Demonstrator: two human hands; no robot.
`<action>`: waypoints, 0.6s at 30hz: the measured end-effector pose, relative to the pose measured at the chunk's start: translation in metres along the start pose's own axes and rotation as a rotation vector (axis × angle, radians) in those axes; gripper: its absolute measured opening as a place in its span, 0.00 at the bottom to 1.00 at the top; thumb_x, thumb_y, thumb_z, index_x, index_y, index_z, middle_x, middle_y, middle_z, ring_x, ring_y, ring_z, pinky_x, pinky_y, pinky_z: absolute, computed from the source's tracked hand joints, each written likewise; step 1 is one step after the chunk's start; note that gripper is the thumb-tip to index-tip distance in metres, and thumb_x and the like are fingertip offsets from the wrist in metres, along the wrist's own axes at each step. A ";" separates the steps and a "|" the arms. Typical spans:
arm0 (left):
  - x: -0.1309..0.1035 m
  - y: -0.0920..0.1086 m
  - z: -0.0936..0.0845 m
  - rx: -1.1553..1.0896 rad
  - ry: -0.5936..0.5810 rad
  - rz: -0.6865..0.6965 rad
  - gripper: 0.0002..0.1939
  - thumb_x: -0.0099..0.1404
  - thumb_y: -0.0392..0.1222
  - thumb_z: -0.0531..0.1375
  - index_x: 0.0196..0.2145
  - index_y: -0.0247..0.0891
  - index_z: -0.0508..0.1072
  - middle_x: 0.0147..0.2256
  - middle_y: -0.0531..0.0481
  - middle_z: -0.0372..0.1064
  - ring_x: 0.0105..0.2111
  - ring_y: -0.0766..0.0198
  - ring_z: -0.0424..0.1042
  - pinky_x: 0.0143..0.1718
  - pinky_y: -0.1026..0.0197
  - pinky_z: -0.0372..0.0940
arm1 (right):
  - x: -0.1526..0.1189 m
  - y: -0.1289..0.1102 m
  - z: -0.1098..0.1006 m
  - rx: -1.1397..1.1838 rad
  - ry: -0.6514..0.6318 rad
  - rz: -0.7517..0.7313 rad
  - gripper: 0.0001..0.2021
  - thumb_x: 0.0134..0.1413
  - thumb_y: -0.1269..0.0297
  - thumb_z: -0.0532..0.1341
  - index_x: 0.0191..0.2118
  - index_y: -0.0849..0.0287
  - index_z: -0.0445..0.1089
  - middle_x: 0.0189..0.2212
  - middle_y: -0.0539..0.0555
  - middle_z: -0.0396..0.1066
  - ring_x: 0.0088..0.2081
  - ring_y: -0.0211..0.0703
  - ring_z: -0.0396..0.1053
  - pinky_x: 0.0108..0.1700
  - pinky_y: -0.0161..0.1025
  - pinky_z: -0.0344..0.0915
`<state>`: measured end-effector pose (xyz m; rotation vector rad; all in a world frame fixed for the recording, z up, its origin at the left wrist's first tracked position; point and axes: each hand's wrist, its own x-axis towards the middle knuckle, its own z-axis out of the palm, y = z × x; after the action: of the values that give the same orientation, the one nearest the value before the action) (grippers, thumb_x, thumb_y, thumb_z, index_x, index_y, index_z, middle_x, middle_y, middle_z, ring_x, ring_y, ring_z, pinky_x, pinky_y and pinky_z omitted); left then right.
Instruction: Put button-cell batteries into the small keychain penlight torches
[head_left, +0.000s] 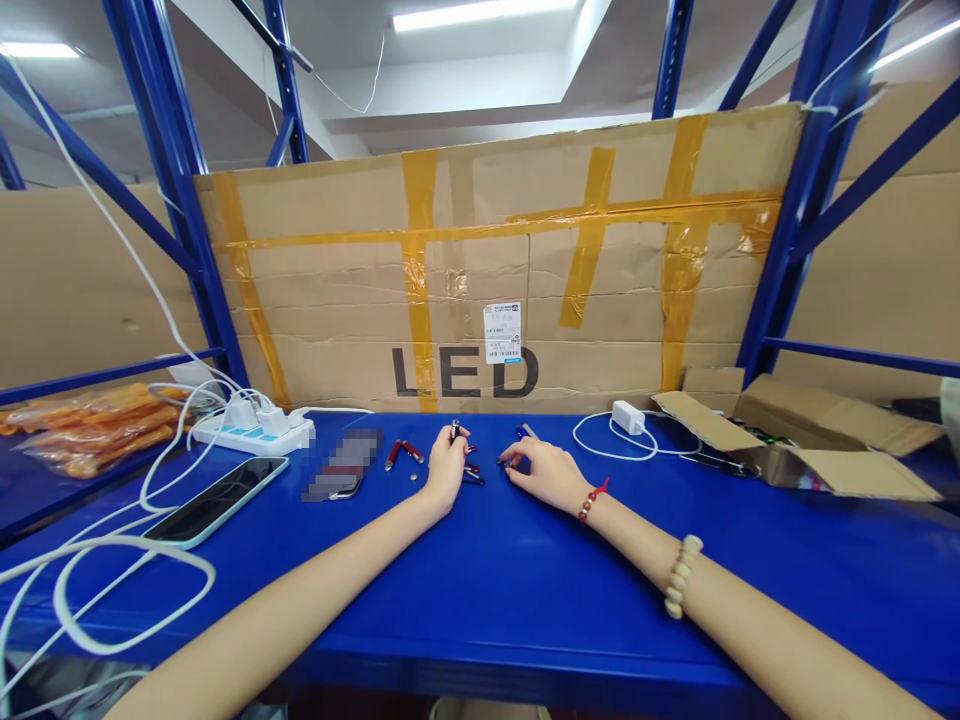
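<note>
Near the middle of the blue tabletop, my left hand (447, 468) is closed round a small dark-and-silver cylinder (454, 430), whose end sticks up past the thumb. My right hand (551, 476) rests on the table to its right, its fingertips pinched on a small dark piece (504, 462) that is too small to name. Just behind the right fingers lies a blue, pen-like tube (523, 431). Several short red and dark parts (472, 478) lie beside my left hand, partly hidden by it. Two red tubes (403, 454) and a small round silver piece (413, 477) are farther left.
To the left lie a phone (225, 500), a blurred-out flat item (346, 465), a white power strip (259, 434) with looping cables, and orange plastic bags (97, 430). A white charger (628, 417) and an open cardboard box (787, 440) stand right. Taped cardboard (337, 300) walls the back.
</note>
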<state>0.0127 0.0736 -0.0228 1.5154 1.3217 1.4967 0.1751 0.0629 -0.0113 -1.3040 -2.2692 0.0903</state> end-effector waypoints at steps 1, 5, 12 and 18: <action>0.001 0.000 0.000 -0.053 0.012 -0.032 0.03 0.55 0.36 0.46 0.29 0.38 0.57 0.19 0.59 0.50 0.15 0.74 0.52 0.15 0.72 0.47 | 0.000 0.000 0.001 -0.004 0.003 0.002 0.10 0.47 0.68 0.56 0.38 0.51 0.69 0.34 0.48 0.70 0.33 0.37 0.67 0.31 0.33 0.59; 0.003 0.002 -0.001 -0.260 0.041 -0.143 0.04 0.51 0.34 0.46 0.28 0.38 0.56 0.17 0.60 0.49 0.12 0.75 0.48 0.12 0.72 0.42 | 0.001 0.001 0.006 0.012 0.021 -0.009 0.13 0.48 0.71 0.55 0.40 0.52 0.68 0.36 0.49 0.67 0.29 0.33 0.66 0.30 0.32 0.59; 0.002 0.005 -0.002 -0.449 0.118 -0.187 0.03 0.50 0.33 0.47 0.26 0.38 0.56 0.16 0.61 0.49 0.11 0.76 0.47 0.12 0.73 0.39 | 0.000 0.000 0.012 0.075 0.007 -0.251 0.18 0.48 0.60 0.58 0.47 0.56 0.65 0.45 0.56 0.65 0.46 0.45 0.62 0.48 0.44 0.58; 0.000 0.009 -0.003 -0.510 0.162 -0.172 0.02 0.51 0.33 0.48 0.25 0.37 0.57 0.15 0.61 0.49 0.11 0.77 0.47 0.13 0.73 0.41 | -0.001 -0.005 0.011 0.021 -0.149 -0.308 0.24 0.50 0.52 0.55 0.53 0.53 0.60 0.54 0.58 0.58 0.55 0.51 0.54 0.54 0.52 0.51</action>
<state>0.0119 0.0702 -0.0138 0.9520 1.0181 1.7050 0.1667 0.0613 -0.0201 -0.9508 -2.5601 0.1049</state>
